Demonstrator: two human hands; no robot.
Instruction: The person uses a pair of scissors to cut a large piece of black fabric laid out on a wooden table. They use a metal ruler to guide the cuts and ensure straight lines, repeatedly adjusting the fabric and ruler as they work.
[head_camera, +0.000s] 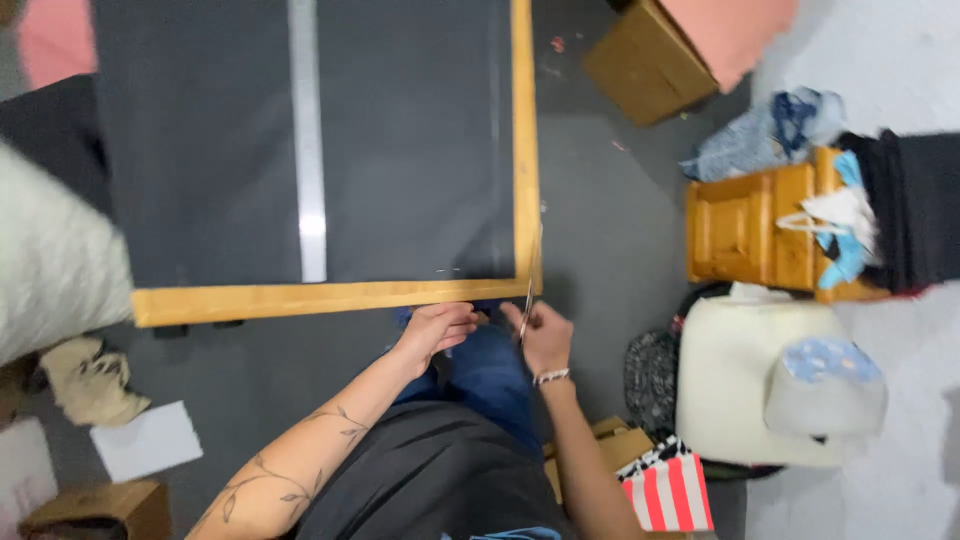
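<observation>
A dark grey sheet (400, 150) covers a table with a light wooden rim (300, 298). On the sheet lies a long metal ruler (308, 140), pointing away from me. Both hands are just below the table's near right corner. My right hand (547, 338), with a beaded bracelet on the wrist, pinches a thin shiny metal tool (527, 302) that points up at the rim. My left hand (438, 327), on a tattooed forearm, is curled a little to its left, fingertips toward the right hand. Whether it holds anything is too small to tell.
A cardboard box (640, 60) and a small wooden cabinet (750, 225) draped with cloths stand on the grey floor to the right. A cream padded seat (735, 380) and a red-striped bag (672, 490) are near my right side. Paper (148, 440) and another box (100, 508) lie at left.
</observation>
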